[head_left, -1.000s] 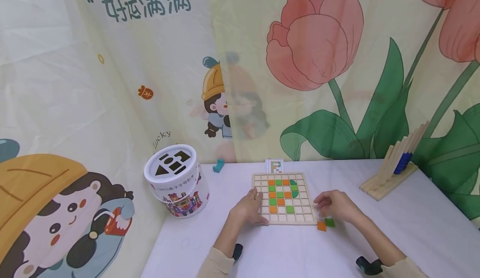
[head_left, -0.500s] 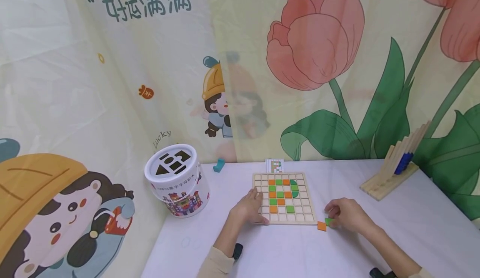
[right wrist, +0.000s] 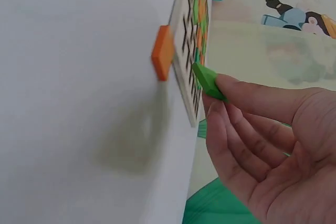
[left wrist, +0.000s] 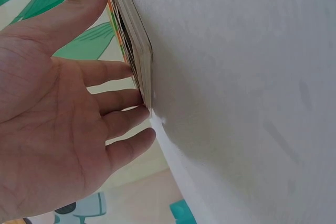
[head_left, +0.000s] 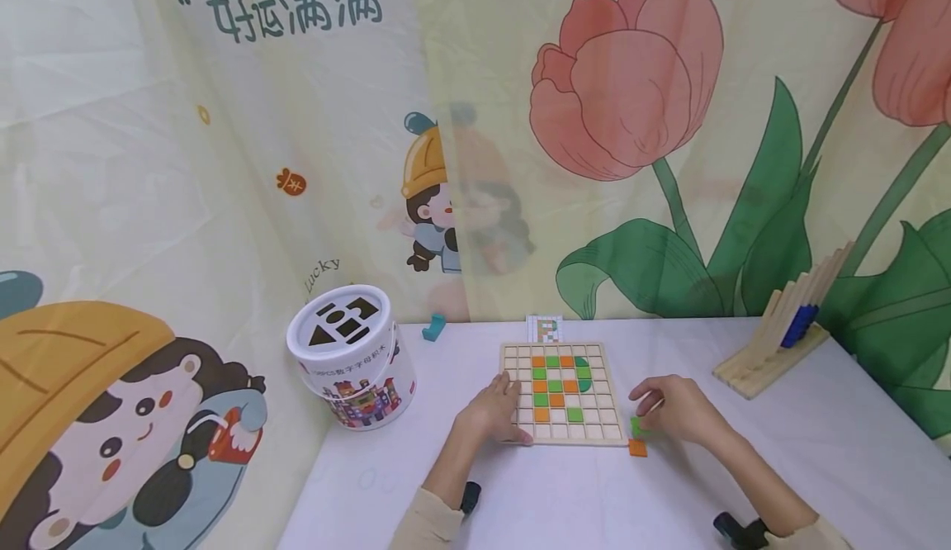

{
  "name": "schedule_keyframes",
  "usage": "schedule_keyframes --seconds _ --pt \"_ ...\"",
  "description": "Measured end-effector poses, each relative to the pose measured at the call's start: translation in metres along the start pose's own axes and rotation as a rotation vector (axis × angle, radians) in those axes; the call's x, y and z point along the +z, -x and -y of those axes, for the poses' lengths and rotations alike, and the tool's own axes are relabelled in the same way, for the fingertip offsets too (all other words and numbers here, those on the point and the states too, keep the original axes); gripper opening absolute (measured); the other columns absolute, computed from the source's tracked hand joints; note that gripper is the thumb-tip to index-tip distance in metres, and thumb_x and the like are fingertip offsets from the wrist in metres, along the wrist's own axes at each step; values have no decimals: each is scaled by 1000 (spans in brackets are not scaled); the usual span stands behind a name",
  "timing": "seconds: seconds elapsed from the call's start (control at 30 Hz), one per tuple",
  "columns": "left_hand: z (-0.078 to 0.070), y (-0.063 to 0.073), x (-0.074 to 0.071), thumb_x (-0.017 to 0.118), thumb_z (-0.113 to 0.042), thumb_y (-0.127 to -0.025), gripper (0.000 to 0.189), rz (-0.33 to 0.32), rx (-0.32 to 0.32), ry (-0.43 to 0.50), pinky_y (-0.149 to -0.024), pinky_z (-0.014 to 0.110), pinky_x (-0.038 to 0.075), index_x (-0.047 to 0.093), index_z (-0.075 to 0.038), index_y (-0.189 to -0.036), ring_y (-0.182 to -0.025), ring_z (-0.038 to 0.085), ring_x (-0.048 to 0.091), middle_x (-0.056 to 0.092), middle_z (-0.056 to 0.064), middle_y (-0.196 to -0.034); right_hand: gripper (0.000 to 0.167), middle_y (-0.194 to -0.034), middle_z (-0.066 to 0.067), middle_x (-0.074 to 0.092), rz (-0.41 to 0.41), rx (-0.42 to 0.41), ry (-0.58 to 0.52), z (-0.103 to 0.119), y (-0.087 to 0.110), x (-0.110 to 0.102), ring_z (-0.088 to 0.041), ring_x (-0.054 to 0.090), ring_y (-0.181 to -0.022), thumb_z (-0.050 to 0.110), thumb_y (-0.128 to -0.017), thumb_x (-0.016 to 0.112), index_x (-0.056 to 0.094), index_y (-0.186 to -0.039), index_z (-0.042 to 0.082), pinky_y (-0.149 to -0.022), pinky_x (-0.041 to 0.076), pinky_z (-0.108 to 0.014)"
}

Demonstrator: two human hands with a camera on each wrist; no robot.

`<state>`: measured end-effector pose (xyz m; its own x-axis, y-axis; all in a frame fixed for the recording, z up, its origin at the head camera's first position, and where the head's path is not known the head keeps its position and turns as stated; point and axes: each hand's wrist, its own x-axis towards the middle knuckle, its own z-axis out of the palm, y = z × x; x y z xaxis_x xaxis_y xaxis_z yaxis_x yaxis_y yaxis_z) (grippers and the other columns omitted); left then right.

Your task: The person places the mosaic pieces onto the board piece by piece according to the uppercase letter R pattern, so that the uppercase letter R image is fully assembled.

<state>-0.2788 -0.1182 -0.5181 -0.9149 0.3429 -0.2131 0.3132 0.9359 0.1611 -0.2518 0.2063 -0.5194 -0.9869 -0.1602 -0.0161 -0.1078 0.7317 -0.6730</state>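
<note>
My right hand point(head_left: 678, 408) pinches a green square tile point(right wrist: 207, 81) between thumb and fingers, raised just off the right front corner of the wooden grid board point(head_left: 603, 433). An orange square tile point(head_left: 637, 448) lies on the table beside that corner. On the board, orange and green squares and green rounded pieces form a letter P shape, with one green square point(head_left: 575, 414) to the lower right. My left hand point(head_left: 487, 412) rests along the board's left edge. In the left wrist view its fingers point(left wrist: 123, 121) are extended, the fingertips touching the board's side.
Behind the board stands a small card point(head_left: 546, 329) printed with a coloured P. A white bucket point(head_left: 349, 368) with shape holes in its lid is at the left, a teal block point(head_left: 433, 327) near it. A wooden rack point(head_left: 768, 343) with blue pieces stands at the back right.
My right hand reached down right to the green tile, picked it up, and has come back left toward the board's corner with it. The left hand and the board have stayed put.
</note>
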Motion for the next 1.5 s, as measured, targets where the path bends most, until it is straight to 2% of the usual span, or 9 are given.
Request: schedule_keyframes --seconds 0.17,0.33,0.57,0.83,1.17,1.5 --pt "-2 -1 -1 86 -53 -80 104 2 8 -13 -126 38 29 40 -5 -160 -158 30 26 30 18 -169 28 -82 3 72 -18 -45 -77 10 -9 5 -16 66 -78 2 -81 87 76 -107 5 -66 57 -28" --pt "-2 -1 -2 86 -54 -79 104 -1 7 -21 -126 39 30 41 -5 -159 -158 29 26 31 18 -169 28 -82 2 70 -16 -35 -132 18 -17 19 -17 64 -80 7 -80 90 77 -105 6 -67 56 -27" --pt "-1 1 -2 87 -53 -79 104 0 2 1 -125 41 31 41 -4 -159 -158 30 26 31 18 -168 21 -82 0 68 28 -23 -239 33 -24 43 -18 62 -81 8 -84 87 78 -102 8 -66 55 -26" --pt "-1 0 1 87 -53 -79 104 -3 3 -7 -125 41 31 41 -4 -159 -157 30 27 31 18 -168 21 -79 1 69 18 -42 -232 42 -38 65 -16 64 -76 7 -80 90 79 -98 9 -67 57 -24" --pt "1 -2 1 86 -54 -81 103 2 18 -16 -125 40 31 41 -4 -159 -157 31 27 32 18 -168 16 -77 3 70 36 -132 -257 59 -44 92 -15 66 -73 2 -82 87 78 -93 8 -64 57 -25" --pt "0 -1 1 86 -55 -80 102 -9 23 -30 -124 40 33 43 -4 -158 -156 30 30 35 18 -167 17 -73 8 70 29 -223 -191 71 -45 106 -10 66 -69 0 -79 88 78 -87 11 -61 54 -24"
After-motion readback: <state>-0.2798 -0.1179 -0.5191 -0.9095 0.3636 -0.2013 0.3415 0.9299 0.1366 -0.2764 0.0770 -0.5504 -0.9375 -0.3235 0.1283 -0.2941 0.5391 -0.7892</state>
